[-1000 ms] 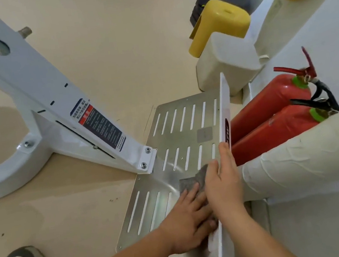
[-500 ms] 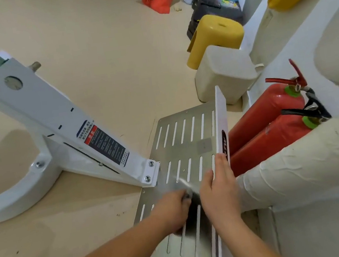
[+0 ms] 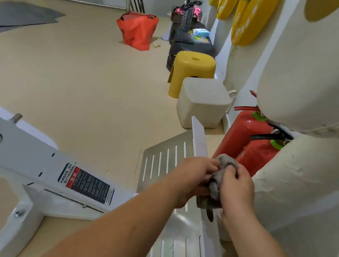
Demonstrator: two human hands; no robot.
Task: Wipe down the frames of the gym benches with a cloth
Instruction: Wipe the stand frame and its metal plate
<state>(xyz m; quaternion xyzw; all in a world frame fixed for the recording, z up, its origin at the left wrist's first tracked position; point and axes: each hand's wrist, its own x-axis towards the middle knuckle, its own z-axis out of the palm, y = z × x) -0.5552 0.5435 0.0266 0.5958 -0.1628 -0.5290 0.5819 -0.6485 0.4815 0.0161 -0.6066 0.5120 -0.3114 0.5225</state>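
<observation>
Loosely bunched grey cloth (image 3: 216, 182) between left hand (image 3: 193, 175) and right hand (image 3: 236, 188)

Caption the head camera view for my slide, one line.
Left hand and right hand grip a bunched grey cloth over the slotted metal footplate by a white machine frame, red fire extinguishers alongside.

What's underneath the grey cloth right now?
The grey cloth, gripped by the left hand and right hand, sits over the white side panel bordering the slotted metal plate. The panel stretch directly beneath is covered by cloth and hands; whether the cloth touches it cannot be told.
</observation>
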